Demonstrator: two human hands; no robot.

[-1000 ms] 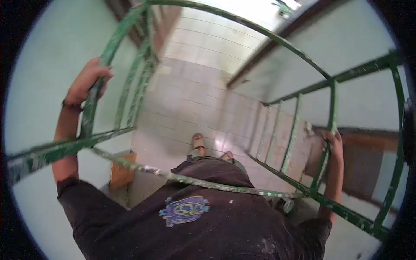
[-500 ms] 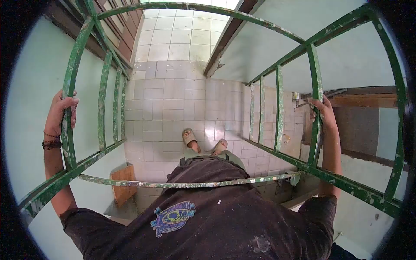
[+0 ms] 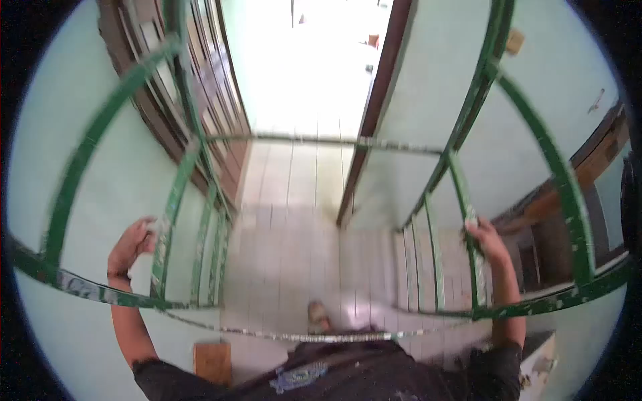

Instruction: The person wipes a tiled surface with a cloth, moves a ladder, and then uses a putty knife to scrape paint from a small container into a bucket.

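Observation:
A green metal scaffold frame, chipped and spattered with paint, surrounds my upper body, with barred sides to the left and right. My right hand is wrapped around one of the right-side bars. At the left, my left hand is just outside a left-side bar; its fingers are curled but apart, and it seems off the metal, slightly blurred. Thin crossbars span the frame in front of my chest and farther ahead.
Ahead is a bright doorway with a brown door frame, a brown slatted door to its left. Pale green walls flank the tiled floor. A wooden board stands low at left. One sandalled foot shows below.
My view has tilted up toward the doorway, and the frame's position around me has shifted. My left hand has come off the bar it held; my right hand still grips its side.

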